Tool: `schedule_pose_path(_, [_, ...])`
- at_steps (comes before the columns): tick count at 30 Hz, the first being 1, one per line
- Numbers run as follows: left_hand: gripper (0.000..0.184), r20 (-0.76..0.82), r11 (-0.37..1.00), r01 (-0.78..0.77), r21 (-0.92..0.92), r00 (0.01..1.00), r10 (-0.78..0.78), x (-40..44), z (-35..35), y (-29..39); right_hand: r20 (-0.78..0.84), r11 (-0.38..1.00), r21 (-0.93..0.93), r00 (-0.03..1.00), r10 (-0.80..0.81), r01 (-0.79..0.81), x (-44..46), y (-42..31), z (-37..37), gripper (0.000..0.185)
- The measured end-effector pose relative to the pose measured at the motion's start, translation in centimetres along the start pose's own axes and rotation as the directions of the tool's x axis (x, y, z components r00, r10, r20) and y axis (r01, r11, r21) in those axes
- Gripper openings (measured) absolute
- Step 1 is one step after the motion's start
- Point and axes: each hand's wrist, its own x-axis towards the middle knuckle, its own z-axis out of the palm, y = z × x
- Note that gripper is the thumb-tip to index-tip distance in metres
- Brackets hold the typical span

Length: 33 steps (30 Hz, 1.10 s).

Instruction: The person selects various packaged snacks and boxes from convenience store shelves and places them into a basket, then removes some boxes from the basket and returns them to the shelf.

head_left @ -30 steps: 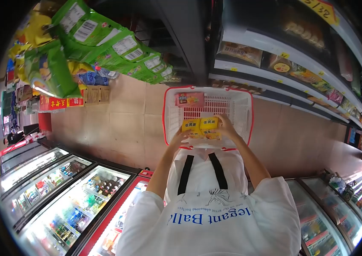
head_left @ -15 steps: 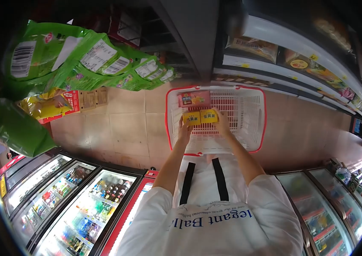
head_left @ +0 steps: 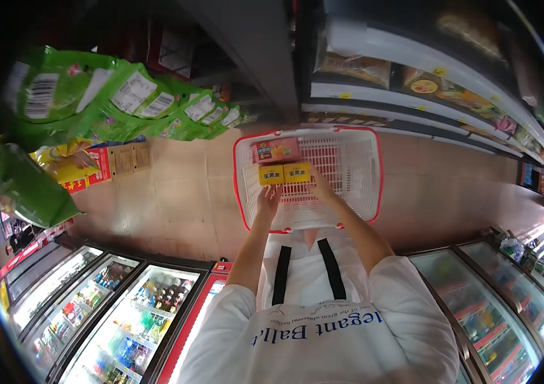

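Observation:
Two small yellow boxes with dark lettering, the left yellow box (head_left: 271, 175) and the right yellow box (head_left: 296, 172), lie side by side in a white plastic shopping basket (head_left: 379, 173) with a red rim. Just below the left box is my left hand (head_left: 269, 199), its fingers stretched out at the box's near edge. My right hand (head_left: 323, 188) is at the right edge of the right box, fingers apart; whether it still touches is hard to tell. Behind the yellow boxes lies a pink box (head_left: 276, 151) with a fruit picture.
Green snack bags (head_left: 131, 96) hang at the upper left, above yellow and red packages. Shelves of packaged food (head_left: 425, 83) stand at the upper right. Glass-topped freezers, a left freezer (head_left: 137, 320) and a right freezer (head_left: 477, 307), flank me. Tiled floor (head_left: 176, 192) surrounds the basket.
My left hand has drawn back from the left yellow box, and my right hand has slipped to the right box's side. The whole view has shifted, placing the basket slightly further left.

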Motion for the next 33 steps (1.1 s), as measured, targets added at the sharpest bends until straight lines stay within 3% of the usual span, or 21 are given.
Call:
schedule_pose_path(1, [0.036, 0.014, 0.996, 0.081, -0.033, 0.997, -0.08, -0.4, 0.3, -0.1, -0.016, 1.0, -0.004, 1.0, -0.011, 0.011, -0.3, 1.1, 0.4, 0.07])
schedule_pose_path(3, [0.034, 0.057, 0.996, 0.089, 0.026, 0.994, -0.091, -1.8, 1.4, -0.4, -0.077, 0.974, -0.198, 0.989, -0.125, 0.108, -0.1, 4.9, 1.1, 0.065])
schedule_pose_path(4, [0.031, 0.082, 0.993, 0.093, 0.076, 0.992, -0.099, -2.6, 2.2, -0.7, -0.098, 0.97, -0.208, 0.985, -0.145, 0.122, -0.3, 3.4, 0.1, 0.065])
schedule_pose_path(6, [0.029, 0.095, 0.981, 0.098, 0.168, 0.989, -0.115, -4.6, 4.1, -0.9, 0.172, 0.959, -0.266, 0.984, -0.049, 0.095, -0.9, -0.4, -2.3, 0.05])
schedule_pose_path(7, [0.027, 0.077, 0.963, 0.104, 0.247, 0.989, -0.127, -5.7, 4.8, -1.0, 0.151, 0.955, -0.276, 0.986, -0.066, 0.106, -1.4, -3.0, -4.4, 0.05])
schedule_pose_path(9, [0.026, 0.108, 0.948, 0.093, 0.305, 0.985, -0.131, -6.4, 4.9, -1.8, 0.465, 0.995, 0.092, 0.882, -0.069, 0.029, -2.9, -10.5, -9.7, 0.041])
schedule_pose_path(11, [0.025, 0.138, 0.933, 0.067, 0.353, 0.983, -0.123, -6.7, 4.9, -2.8, 0.464, 0.965, -0.008, 0.856, -0.228, 0.262, -4.7, -17.8, -15.7, 0.038])
schedule_pose_path(13, [0.028, 0.107, 0.914, 0.049, 0.404, 0.989, -0.1, -7.3, 5.2, -3.9, 0.369, 0.901, -0.085, 0.854, -0.367, 0.425, -8.5, -26.9, -22.5, 0.034])
schedule_pose_path(15, [0.029, 0.134, 0.926, -0.007, 0.377, 0.99, -0.047, -8.5, 5.4, -5.4, 0.221, 0.9, -0.087, 0.889, -0.4, 0.427, -13.1, -35.1, -28.6, 0.033])
schedule_pose_path(17, [0.031, 0.156, 0.938, -0.061, 0.342, 0.988, 0.007, -9.4, 5.8, -7.3, 0.068, 0.73, -0.32, 0.783, -0.618, 0.604, -17.2, -41.4, -33.6, 0.032])
schedule_pose_path(19, [0.033, -0.002, 0.951, -0.113, 0.289, 0.993, 0.119, -9.9, 6.8, -9.5, -0.194, 0.726, -0.134, 0.701, -0.687, 0.674, -20.2, -44.9, -37.3, 0.029])
schedule_pose_path(20, [0.033, 0.01, 0.952, -0.126, 0.278, 0.992, 0.129, -10.3, 7.1, -10.5, -0.185, 0.66, -0.247, 0.634, -0.751, 0.709, -21.0, -46.6, -39.7, 0.027])
schedule_pose_path(22, [0.029, -0.042, 0.9, -0.144, 0.411, 0.983, 0.176, -10.7, 8.0, -12.1, -0.215, 0.552, -0.453, 0.515, -0.83, 0.7, -20.3, -49.1, -43.5, 0.029])
schedule_pose_path(24, [0.027, 0.018, 0.882, -0.203, 0.426, 0.976, 0.217, -9.9, 8.3, -12.8, -0.175, 0.437, -0.659, 0.44, -0.881, 0.613, -17.5, -49.9, -47.5, 0.031])
schedule_pose_path(27, [0.024, 0.092, 0.842, -0.308, 0.443, 0.95, 0.299, -10.2, 9.1, -13.6, -0.141, 0.474, -0.661, 0.524, -0.84, 0.582, -13.3, -50.7, -52.6, 0.045])
schedule_pose_path(29, [0.024, 0.057, 0.833, -0.276, 0.479, 0.957, 0.284, -11.0, 9.7, -14.2, -0.135, 0.281, -0.937, 0.529, -0.838, 0.206, -10.2, -51.3, -55.4, 0.056])
schedule_pose_path(31, [0.024, 0.021, 0.859, -0.255, 0.445, 0.961, 0.274, -10.3, 8.5, -15.4, -0.131, 0.264, -0.944, 0.511, -0.85, 0.197, -4.8, -51.8, -59.9, 0.059])
schedule_pose_path(33, [0.025, -0.036, 0.855, -0.119, 0.504, 0.987, 0.158, -10.4, 7.4, -16.5, -0.147, 0.244, -0.96, 0.496, -0.856, 0.136, -2.6, -52.3, -61.7, 0.064])
